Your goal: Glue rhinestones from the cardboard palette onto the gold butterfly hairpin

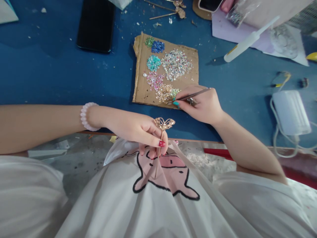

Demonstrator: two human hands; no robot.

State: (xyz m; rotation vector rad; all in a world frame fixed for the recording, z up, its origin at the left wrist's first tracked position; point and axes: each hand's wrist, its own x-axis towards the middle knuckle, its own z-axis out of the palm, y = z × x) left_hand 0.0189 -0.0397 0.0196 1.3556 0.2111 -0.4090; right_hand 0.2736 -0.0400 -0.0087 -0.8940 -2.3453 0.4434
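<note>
My left hand pinches the stem of a gold hairpin topped with an openwork butterfly, just off the table's front edge. Closed around a pair of tweezers, my right hand rests by the lower right of a cardboard sheet. The tweezer tips touch or hover at a pile of gold-coloured chips; whether they grip a chip I cannot tell. Other small piles on the cardboard are pink chips, turquoise chips, blue chips, green chips and mixed pale chips.
A black phone lies at the upper left of the blue table. More hairpins lie at the back. To the right are a white pen-like tool, a purple sheet and a white box with a cable.
</note>
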